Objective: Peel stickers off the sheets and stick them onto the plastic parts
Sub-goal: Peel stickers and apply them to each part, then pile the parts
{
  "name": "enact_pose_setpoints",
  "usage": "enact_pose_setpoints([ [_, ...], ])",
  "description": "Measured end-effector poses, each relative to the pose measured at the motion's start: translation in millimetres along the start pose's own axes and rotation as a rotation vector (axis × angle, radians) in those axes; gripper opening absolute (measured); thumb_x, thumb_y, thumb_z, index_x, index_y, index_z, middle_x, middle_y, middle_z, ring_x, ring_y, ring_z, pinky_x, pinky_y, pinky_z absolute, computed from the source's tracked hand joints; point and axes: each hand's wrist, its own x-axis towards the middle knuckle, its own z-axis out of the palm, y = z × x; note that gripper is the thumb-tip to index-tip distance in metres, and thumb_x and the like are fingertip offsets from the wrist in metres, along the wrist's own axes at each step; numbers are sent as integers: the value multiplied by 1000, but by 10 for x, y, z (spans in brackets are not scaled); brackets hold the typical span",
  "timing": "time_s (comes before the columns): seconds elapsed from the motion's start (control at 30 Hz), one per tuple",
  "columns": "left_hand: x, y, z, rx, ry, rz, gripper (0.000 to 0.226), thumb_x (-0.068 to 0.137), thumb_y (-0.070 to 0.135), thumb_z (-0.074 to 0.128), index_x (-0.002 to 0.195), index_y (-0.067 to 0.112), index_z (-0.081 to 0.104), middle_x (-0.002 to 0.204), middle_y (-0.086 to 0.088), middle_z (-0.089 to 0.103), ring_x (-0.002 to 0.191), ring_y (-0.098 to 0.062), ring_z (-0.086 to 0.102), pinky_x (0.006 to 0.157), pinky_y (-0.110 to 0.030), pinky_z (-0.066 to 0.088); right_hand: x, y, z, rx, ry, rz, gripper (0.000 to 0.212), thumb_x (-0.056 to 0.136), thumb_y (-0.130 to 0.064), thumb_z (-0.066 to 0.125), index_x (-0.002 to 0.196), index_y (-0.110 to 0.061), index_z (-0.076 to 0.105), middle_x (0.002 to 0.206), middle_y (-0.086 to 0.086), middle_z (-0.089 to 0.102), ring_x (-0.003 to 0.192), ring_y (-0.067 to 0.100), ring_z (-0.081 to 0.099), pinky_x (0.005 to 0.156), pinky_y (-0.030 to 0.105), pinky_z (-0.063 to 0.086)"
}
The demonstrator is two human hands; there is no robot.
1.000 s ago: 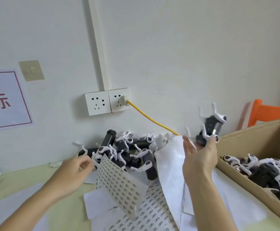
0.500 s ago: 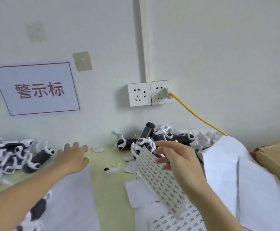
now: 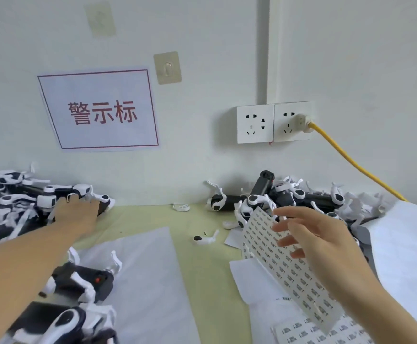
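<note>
Black-and-white plastic parts lie in a heap at the left point(image 3: 11, 204), in a second heap against the wall point(image 3: 279, 194), and a few close by at the bottom left point(image 3: 83, 281). My left hand point(image 3: 78, 216) lies on the left heap, its fingertips lost among the parts. A sticker sheet point(image 3: 259, 234) stands tilted on the table with rows of small printed labels. My right hand point(image 3: 321, 247) hovers in front of that sheet, fingers spread and holding nothing. More sticker sheets point(image 3: 301, 331) lie flat below it.
A green table point(image 3: 202, 269) carries a white sheet point(image 3: 148, 281) in the middle and crumpled white wrapping point(image 3: 401, 239) at the right. A small loose piece point(image 3: 202, 238) lies between them. On the wall are sockets point(image 3: 254, 124), a yellow cable point(image 3: 346, 155) and a sign point(image 3: 100, 110).
The view has swung left, away from the carton. My right hand let go of a part and came over the sticker sheet. My left hand moved left onto the heap.
</note>
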Motion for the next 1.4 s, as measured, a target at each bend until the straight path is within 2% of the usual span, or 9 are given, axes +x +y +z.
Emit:
enact_pose_setpoints([
  [0.1, 53, 3, -10, 94, 111, 85, 39, 92, 14, 45, 130, 22, 50, 149, -4, 40, 131, -20, 44, 102, -35, 37, 7, 10, -14, -5, 6, 2, 36, 99, -11, 47, 101, -39, 70, 87, -18, 74, 75, 2, 69, 68, 30, 54],
  [0.27, 54, 58, -387, -65, 239, 130, 11, 98, 23, 37, 97, 18, 46, 109, -4, 64, 107, -25, 46, 84, -38, 38, 8, 34, 31, -33, -28, 15, 35, 98, -11, 47, 100, -38, 70, 86, -17, 74, 74, 4, 70, 69, 34, 58],
  [0.43, -216, 205, -1036, -642, 358, 154, 32, 101, 28, 36, 78, 9, 48, 89, -14, 61, 80, -32, 54, 72, -38, 43, 4, 84, 65, -45, -44, 49, 35, 97, -10, 48, 96, -37, 71, 84, -12, 74, 75, 6, 70, 63, 21, 56],
  [0.57, -715, 521, -1463, -935, 351, 218, 41, 102, 40, 43, 84, 4, 50, 75, -9, 55, 79, -35, 57, 68, -38, 40, 10, 89, -6, -101, 23, 53, 31, 95, -14, 48, 100, -37, 68, 90, -12, 71, 66, 13, 69, 57, 29, 57],
  [0.73, -1428, 975, -1512, -1390, 335, 185, 37, 100, 40, 54, 84, 7, 49, 64, -10, 64, 41, -11, 61, 44, -15, 36, -1, 123, -190, -161, 166, 96, 30, 93, -14, 46, 105, -31, 69, 76, -13, 67, 52, 13, 63, 38, 21, 46],
  [0.97, -2177, 1620, -1053, -1846, 261, -253, 32, 95, 36, 63, 82, 7, 57, 56, 2, 70, 57, 5, 65, 59, -25, 39, -29, 120, -340, -532, -80, 216, 18, 90, -26, 48, 100, -33, 61, 107, -2, 69, 84, 17, 67, 76, 34, 56],
  [1.07, -2208, 1738, -935, -2040, 42, -312, 44, 96, 33, 63, 82, -10, 63, 62, -7, 68, 76, -20, 70, 69, -31, 44, -17, 155, -332, -585, -170, 213, 11, 89, -30, 53, 96, -29, 62, 97, -7, 70, 80, 14, 69, 72, 36, 62],
  [1.27, -2305, 1800, -948, -2019, -127, -208, 36, 89, 32, 73, 87, -3, 66, 72, -7, 71, 71, -23, 64, 67, -31, 47, 25, 124, -250, -508, -187, 154, 14, 90, -18, 58, 84, -29, 66, 82, -9, 70, 63, 6, 68, 43, 14, 47],
  [1.4, -2369, 1651, -1085, -1710, -79, -108, 41, 86, 44, 71, 68, 9, 56, 64, 2, 65, 63, -15, 59, 54, -27, 38, -29, -1, -262, -400, -121, 110, 16, 92, -19, 59, 82, -25, 70, 77, -9, 71, 65, 9, 69, 43, 20, 49],
])
